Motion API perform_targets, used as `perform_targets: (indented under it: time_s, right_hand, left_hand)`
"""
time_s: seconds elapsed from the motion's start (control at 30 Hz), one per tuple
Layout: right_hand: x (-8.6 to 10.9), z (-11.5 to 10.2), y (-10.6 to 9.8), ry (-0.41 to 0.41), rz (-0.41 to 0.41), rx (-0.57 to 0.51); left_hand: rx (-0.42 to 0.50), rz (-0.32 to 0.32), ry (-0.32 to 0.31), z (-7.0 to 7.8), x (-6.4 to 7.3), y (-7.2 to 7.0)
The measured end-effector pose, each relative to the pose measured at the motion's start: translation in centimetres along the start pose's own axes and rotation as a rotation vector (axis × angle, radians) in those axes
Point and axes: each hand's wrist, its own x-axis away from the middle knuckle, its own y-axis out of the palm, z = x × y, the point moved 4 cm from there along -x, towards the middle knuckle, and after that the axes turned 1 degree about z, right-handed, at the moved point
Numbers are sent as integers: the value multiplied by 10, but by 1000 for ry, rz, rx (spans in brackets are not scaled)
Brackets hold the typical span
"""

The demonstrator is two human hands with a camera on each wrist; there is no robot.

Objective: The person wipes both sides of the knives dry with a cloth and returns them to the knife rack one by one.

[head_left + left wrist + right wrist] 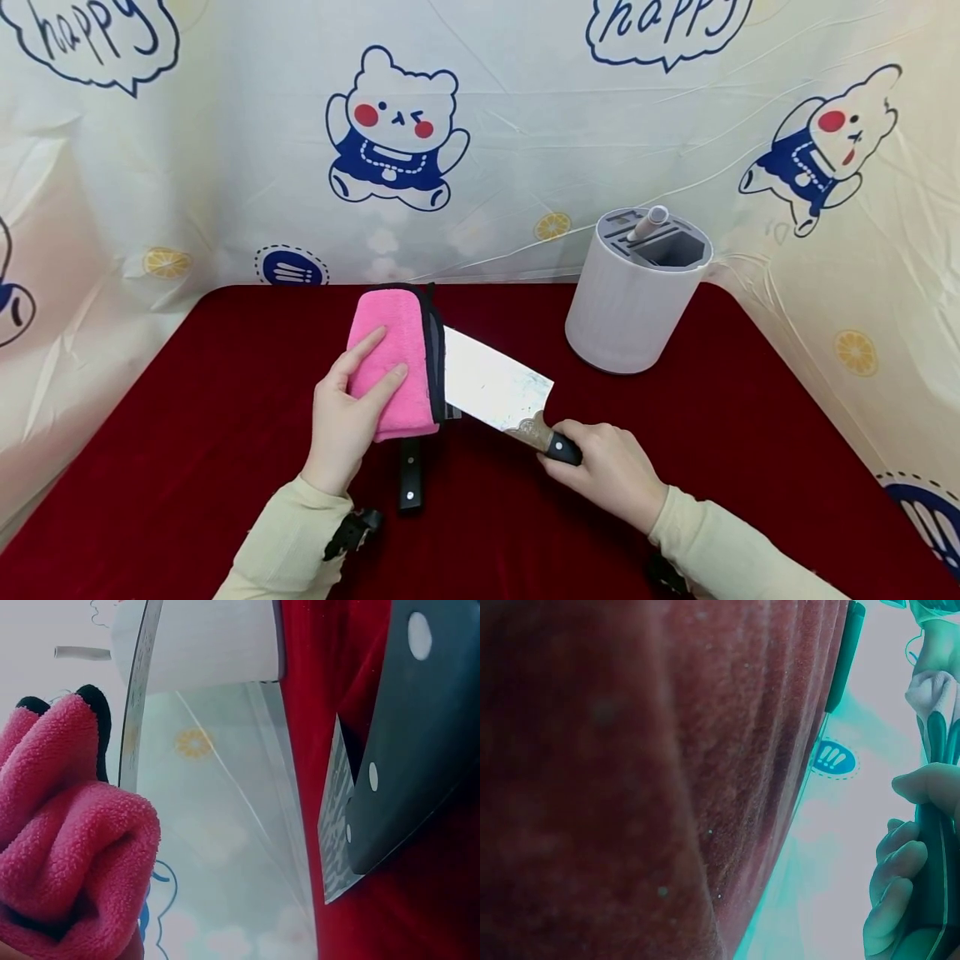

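My left hand [339,421] holds a folded pink cloth [388,354] with black edging. The cloth is wrapped over the far end of a cleaver [495,377], hiding that part of the blade. Fingers of my right hand [613,468] curl round the cleaver's black handle [935,862], seen closely in the right wrist view. Above the table, the blade tilts toward the upper left. Below the cloth, a second knife [410,479] lies on the table with its black riveted handle toward me; the cloth covers most of its blade. The left wrist view shows this knife's handle [420,742] large.
A white knife block [633,308] stands at the back right of the table, with one light-coloured handle [649,223] sticking out of its slotted top. Dark red cloth [247,433] covers the table. A patterned curtain [517,150] hangs close behind and at the sides.
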Motion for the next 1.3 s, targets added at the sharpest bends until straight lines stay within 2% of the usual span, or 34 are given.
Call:
perform_targets:
  time_s: [0.7, 1.3]
  right_hand:
    - [0, 6, -3, 52, 3, 13]
    - [-3, 1, -6, 12, 0, 7]
  left_hand:
    - [5, 50, 6, -3, -3, -6]
    - [39, 37, -6, -5, -2, -3]
